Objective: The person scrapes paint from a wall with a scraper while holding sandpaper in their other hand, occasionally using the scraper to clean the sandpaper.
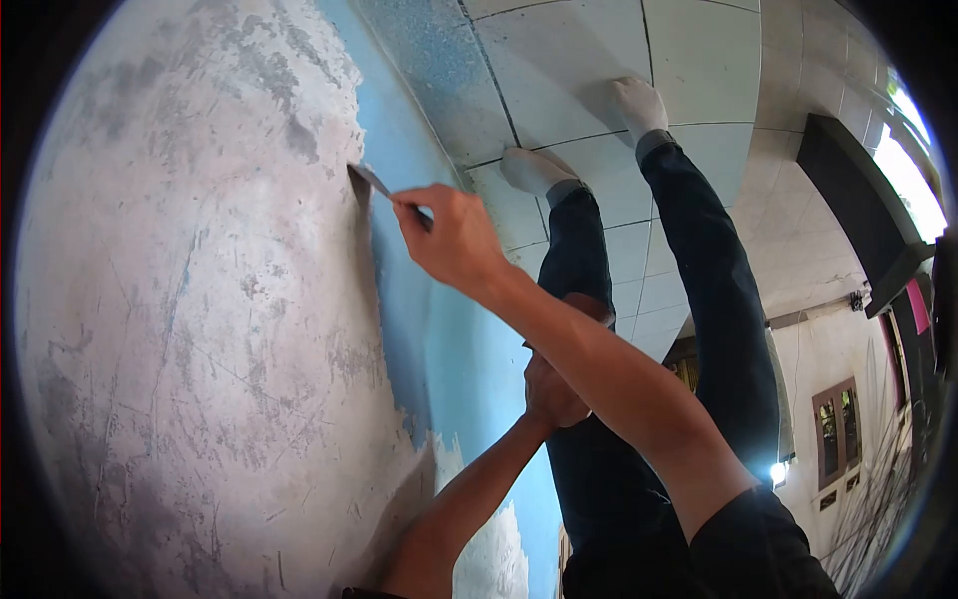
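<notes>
My right hand (449, 235) is closed around the dark handle of a scraper (372, 182). The scraper's metal blade touches the wall (230, 329) at the ragged edge between bare, greyish plaster and blue paint (399, 339). Lower down, my left hand (554, 389) is held in front of my dark trousers, partly covered by my right forearm. Its fingers look curled, and a brownish shape (591, 306) shows just beyond them. Whether the hand grips that shape is hidden.
Pale floor tiles (569, 55) meet the wall's base, and my two feet (639, 105) stand on them. A dark ledge (863, 210) is at the right. Farther off are a brown-framed window (836, 431) and a bright lamp (778, 473).
</notes>
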Action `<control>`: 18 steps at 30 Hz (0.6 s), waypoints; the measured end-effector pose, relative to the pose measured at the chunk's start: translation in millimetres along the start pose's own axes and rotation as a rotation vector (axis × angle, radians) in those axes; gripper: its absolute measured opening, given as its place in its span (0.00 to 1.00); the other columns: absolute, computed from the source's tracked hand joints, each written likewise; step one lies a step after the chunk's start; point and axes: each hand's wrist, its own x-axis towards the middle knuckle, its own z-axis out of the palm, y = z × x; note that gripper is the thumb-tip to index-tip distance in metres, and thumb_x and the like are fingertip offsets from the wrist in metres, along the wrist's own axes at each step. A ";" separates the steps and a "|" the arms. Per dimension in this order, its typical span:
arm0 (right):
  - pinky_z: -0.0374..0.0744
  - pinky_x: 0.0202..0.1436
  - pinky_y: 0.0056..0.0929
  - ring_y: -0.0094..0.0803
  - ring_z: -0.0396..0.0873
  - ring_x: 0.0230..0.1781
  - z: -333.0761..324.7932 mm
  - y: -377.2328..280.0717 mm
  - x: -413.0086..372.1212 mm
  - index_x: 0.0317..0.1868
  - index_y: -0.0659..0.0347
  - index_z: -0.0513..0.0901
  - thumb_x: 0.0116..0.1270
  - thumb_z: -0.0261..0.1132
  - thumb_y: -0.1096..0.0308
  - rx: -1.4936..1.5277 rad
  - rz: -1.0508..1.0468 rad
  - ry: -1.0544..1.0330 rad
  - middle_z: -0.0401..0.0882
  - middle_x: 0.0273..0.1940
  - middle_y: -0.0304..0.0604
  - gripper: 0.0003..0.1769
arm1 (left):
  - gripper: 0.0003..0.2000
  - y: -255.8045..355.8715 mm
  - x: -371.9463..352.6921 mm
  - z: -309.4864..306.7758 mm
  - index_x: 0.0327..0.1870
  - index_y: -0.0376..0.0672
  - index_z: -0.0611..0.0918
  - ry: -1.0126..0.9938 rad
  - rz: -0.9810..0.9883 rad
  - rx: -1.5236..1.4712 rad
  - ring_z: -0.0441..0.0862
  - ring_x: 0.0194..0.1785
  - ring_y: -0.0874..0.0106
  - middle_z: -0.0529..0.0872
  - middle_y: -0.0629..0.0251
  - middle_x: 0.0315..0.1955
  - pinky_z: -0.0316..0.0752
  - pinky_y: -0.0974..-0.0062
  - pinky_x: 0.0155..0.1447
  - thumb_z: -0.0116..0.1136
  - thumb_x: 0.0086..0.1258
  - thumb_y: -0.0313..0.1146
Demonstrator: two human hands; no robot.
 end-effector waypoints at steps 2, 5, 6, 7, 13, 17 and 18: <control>0.88 0.41 0.37 0.47 0.90 0.34 0.7 -0.9 11.7 0.48 0.65 0.92 0.71 0.70 0.73 0.008 0.033 -0.023 0.91 0.40 0.57 0.09 | 0.24 5.8 2.3 -5.8 0.56 0.44 0.87 0.009 -0.018 -0.015 0.86 0.57 0.52 0.90 0.58 0.53 0.77 0.52 0.64 0.70 0.63 0.49; 0.87 0.40 0.38 0.47 0.91 0.35 -9.4 -6.2 -3.6 0.48 0.64 0.92 0.71 0.70 0.72 0.043 -0.015 -0.066 0.91 0.40 0.56 0.09 | 0.23 2.3 1.3 -2.2 0.55 0.45 0.88 0.054 -0.029 -0.026 0.86 0.58 0.52 0.90 0.58 0.53 0.76 0.53 0.65 0.69 0.64 0.50; 0.87 0.40 0.38 0.47 0.91 0.35 -14.6 -10.6 -15.6 0.48 0.64 0.92 0.71 0.70 0.72 0.056 -0.048 -0.083 0.91 0.40 0.56 0.09 | 0.23 3.6 2.3 -3.6 0.55 0.45 0.88 0.037 -0.029 -0.046 0.86 0.58 0.52 0.90 0.58 0.53 0.76 0.53 0.66 0.69 0.64 0.50; 0.86 0.40 0.38 0.46 0.91 0.35 -16.4 -16.0 -23.4 0.48 0.65 0.92 0.71 0.70 0.73 0.049 -0.009 -0.106 0.90 0.40 0.55 0.09 | 0.23 5.5 4.2 -5.1 0.55 0.45 0.88 0.020 -0.028 -0.068 0.85 0.58 0.51 0.90 0.57 0.53 0.76 0.53 0.66 0.69 0.64 0.50; 0.86 0.40 0.37 0.46 0.90 0.34 -0.2 -13.5 17.9 0.47 0.66 0.91 0.71 0.69 0.74 0.024 0.111 -0.048 0.90 0.39 0.57 0.09 | 0.25 13.2 7.8 -11.7 0.59 0.45 0.86 0.040 0.016 0.011 0.85 0.60 0.52 0.90 0.58 0.54 0.75 0.52 0.66 0.68 0.65 0.50; 0.86 0.39 0.37 0.45 0.90 0.32 -9.6 -11.2 -6.0 0.47 0.67 0.91 0.72 0.68 0.72 0.046 -0.019 -0.067 0.91 0.38 0.57 0.09 | 0.22 6.8 7.5 -7.0 0.56 0.44 0.87 0.062 0.062 0.051 0.85 0.58 0.52 0.90 0.58 0.54 0.76 0.53 0.65 0.68 0.66 0.48; 0.86 0.39 0.37 0.45 0.90 0.32 -9.8 -11.4 -7.6 0.47 0.67 0.91 0.72 0.68 0.72 0.037 -0.013 -0.066 0.91 0.37 0.56 0.09 | 0.22 6.9 7.2 -6.3 0.56 0.44 0.87 0.063 0.069 0.054 0.86 0.57 0.51 0.90 0.57 0.54 0.76 0.53 0.65 0.68 0.66 0.47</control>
